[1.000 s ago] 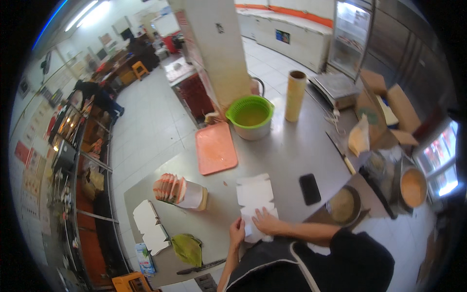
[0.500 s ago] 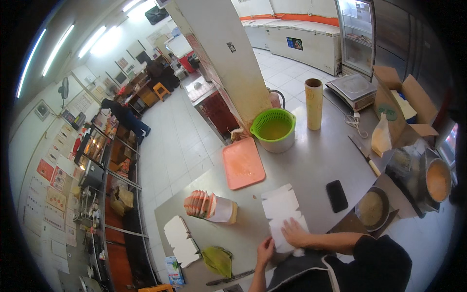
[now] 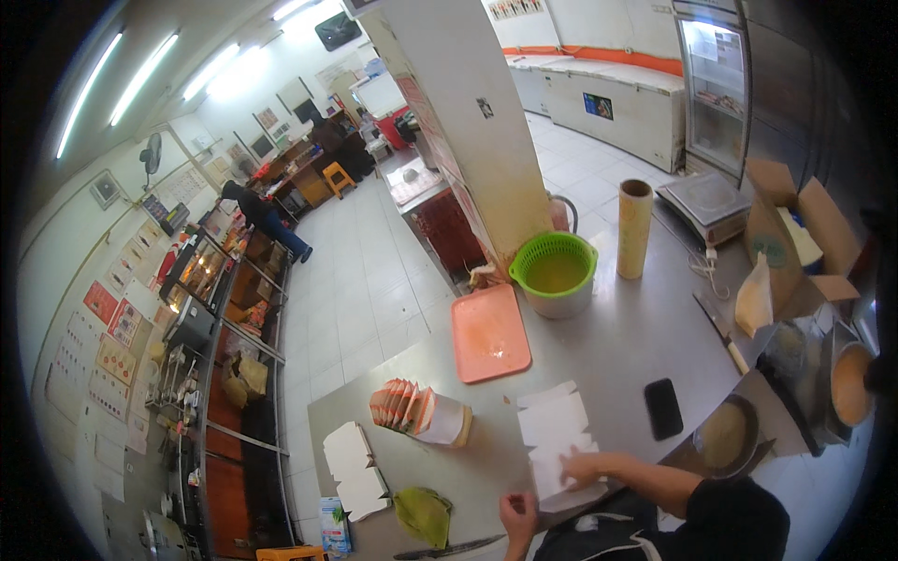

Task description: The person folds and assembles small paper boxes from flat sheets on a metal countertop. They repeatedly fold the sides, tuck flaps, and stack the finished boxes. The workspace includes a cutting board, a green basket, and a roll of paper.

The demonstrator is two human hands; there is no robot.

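A flat white cardboard box blank (image 3: 554, 413) with notched edges lies on the steel table in front of me. My right hand (image 3: 582, 467) rests on its near half, fingers apart and pressing on the card. Beside the blank's lower left edge is my left hand (image 3: 517, 514), its fingers curled closed with nothing visible in them. A second white box blank (image 3: 355, 472) lies further left. Between the two blanks, a white container (image 3: 443, 419) lies on its side with a row of orange-and-white paper packets (image 3: 400, 405) at its mouth.
Around me on the steel table (image 3: 599, 360) are a pink tray (image 3: 491, 337), a green colander in a bucket (image 3: 554, 271), a wrap roll (image 3: 634, 229), a phone (image 3: 663, 409), a knife (image 3: 720, 335), a scale (image 3: 703, 206), a green cloth (image 3: 423, 516) and a bowl (image 3: 725, 435).
My right hand has shifted on the card, from lying flat to pressing with bent fingers. My left hand has come away from the card's edge. The whole view has shifted slightly.
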